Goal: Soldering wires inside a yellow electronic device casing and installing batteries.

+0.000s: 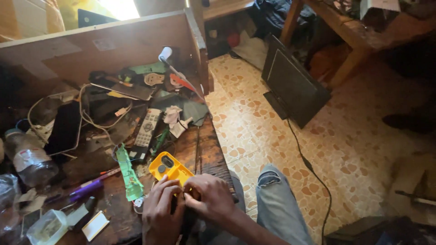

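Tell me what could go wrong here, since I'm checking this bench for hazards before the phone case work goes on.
The yellow phone case sits near the table edge under both hands, left hand and right hand, so a slip could drop it onto the tiled floor. Loose white cables lie close by and might snag a wrist. The plastic bottle lies among electronics and could leak.

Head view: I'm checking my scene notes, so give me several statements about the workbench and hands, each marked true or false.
1. Both hands, left hand and right hand, are on the yellow plastic phone case. True.
2. The white remote control lies on the floor. False: it lies on the cluttered wooden workbench.
3. A clear plastic bottle sits at the bench's left edge. True.
4. The dark flat screen hangs on a wall. False: it stands on the tiled floor.
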